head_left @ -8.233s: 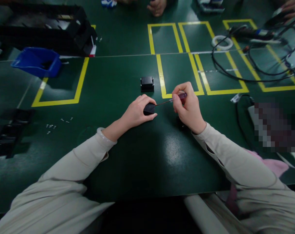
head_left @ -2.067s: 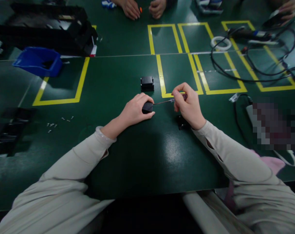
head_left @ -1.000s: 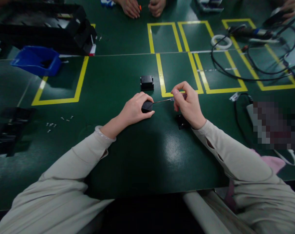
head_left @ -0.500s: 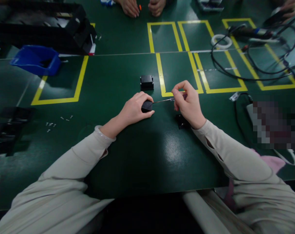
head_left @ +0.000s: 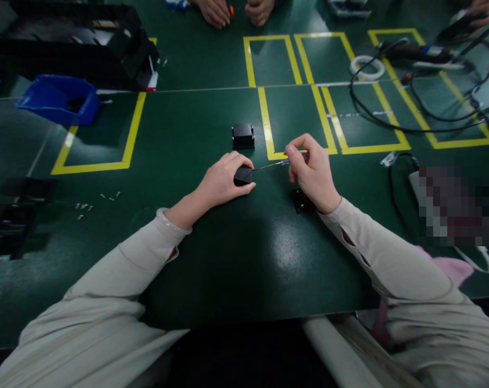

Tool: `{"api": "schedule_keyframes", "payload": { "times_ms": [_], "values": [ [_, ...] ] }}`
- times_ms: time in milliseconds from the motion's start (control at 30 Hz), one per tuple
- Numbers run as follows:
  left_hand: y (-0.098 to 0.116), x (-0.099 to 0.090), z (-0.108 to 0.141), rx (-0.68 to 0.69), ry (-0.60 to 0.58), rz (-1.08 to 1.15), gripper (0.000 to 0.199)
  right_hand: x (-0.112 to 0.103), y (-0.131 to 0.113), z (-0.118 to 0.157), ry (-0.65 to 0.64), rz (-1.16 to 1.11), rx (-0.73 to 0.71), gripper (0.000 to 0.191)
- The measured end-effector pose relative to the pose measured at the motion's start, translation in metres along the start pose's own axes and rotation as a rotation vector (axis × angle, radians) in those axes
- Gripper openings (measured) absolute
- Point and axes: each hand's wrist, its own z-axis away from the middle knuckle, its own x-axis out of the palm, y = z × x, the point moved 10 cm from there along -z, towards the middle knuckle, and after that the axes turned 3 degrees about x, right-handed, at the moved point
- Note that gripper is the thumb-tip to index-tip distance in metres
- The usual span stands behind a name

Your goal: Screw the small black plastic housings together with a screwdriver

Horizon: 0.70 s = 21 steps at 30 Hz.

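Observation:
My left hand (head_left: 227, 177) is closed round a small black block-shaped part (head_left: 243, 176), held on the green tabletop. In my right hand (head_left: 309, 170) I grip the handle of a screwdriver (head_left: 271, 165); its thin metal shaft points left, and the tip meets the right side of the black part. Just beyond my left hand sits a similar black block (head_left: 243, 136) with small shiny bits at its sides. Another black piece (head_left: 300, 200) lies partly hidden under my right wrist.
Several small screws (head_left: 84, 207) lie at left, near black parts (head_left: 14, 215). A blue bin (head_left: 61, 99) stands by a large black rack (head_left: 67, 46). Black cables (head_left: 390, 129) and a white tape ring (head_left: 367, 68) are at right. A co-worker's hands (head_left: 216, 12) rest across the table.
My right hand has tilted the screwdriver very slightly, its handle end a little higher. Otherwise both hands and the parts keep their places.

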Motion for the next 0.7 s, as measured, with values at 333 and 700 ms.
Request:
{"api": "schedule_keyframes", "payload": {
  "times_ms": [333, 700],
  "values": [
    [0.0003, -0.0007, 0.0, -0.007, 0.002, -0.003, 0.028, 0.0017, -0.0023, -0.0006, -0.02, -0.036, -0.027, 0.025],
    [-0.0009, -0.0003, -0.0003, -0.025, -0.001, -0.004, 0.028, 0.0028, -0.0029, -0.0002, -0.032, -0.042, -0.05, 0.018]
  ]
}}
